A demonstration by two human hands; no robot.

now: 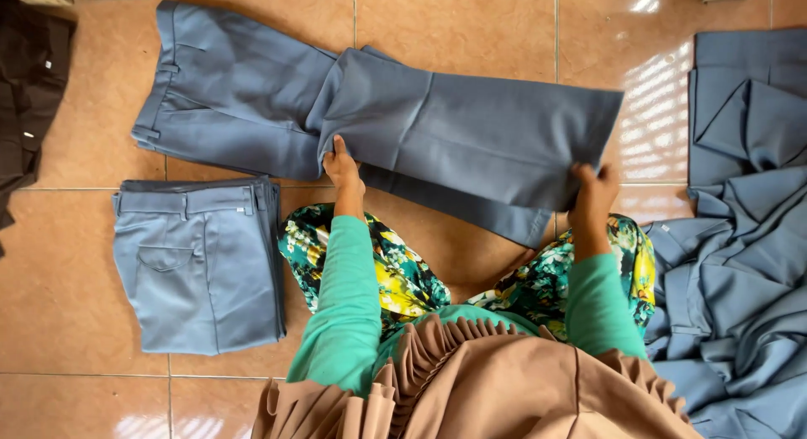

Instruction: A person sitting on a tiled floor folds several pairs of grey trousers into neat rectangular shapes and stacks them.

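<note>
A pair of blue-grey trousers (pixel 277 98) lies across the upper middle of the frame on a floor of glossy terracotta tiles (pixel 471 23). The cloth is a smooth, matte woven fabric with a pressed crease running along the leg; the waistband with its belt loops sits at the upper left, and the legs are doubled back so that a broad, flaring panel points toward the right of the frame.

The left hand (pixel 341 165) rests at the fold near the centre, fingers closed on the edge of the cloth where the leg turns back. The right hand (pixel 593 193) grips the lower corner of the folded panel at centre right, fingers curled over the hem (the thumb is hidden under the fabric). Both arms wear plain teal sleeves (pixel 346 296) over a floral garment, with a pleated tan skirt (pixel 496 388) filling the bottom of the frame.

At the lower left lies a folded pair of trousers (pixel 197 267) of the same fabric, a neat rectangle with a flapped pocket showing. A rumpled heap of blue-grey cloth (pixel 740 237) fills the right edge, and a dark garment (pixel 25 86) lies at the upper left edge.
</note>
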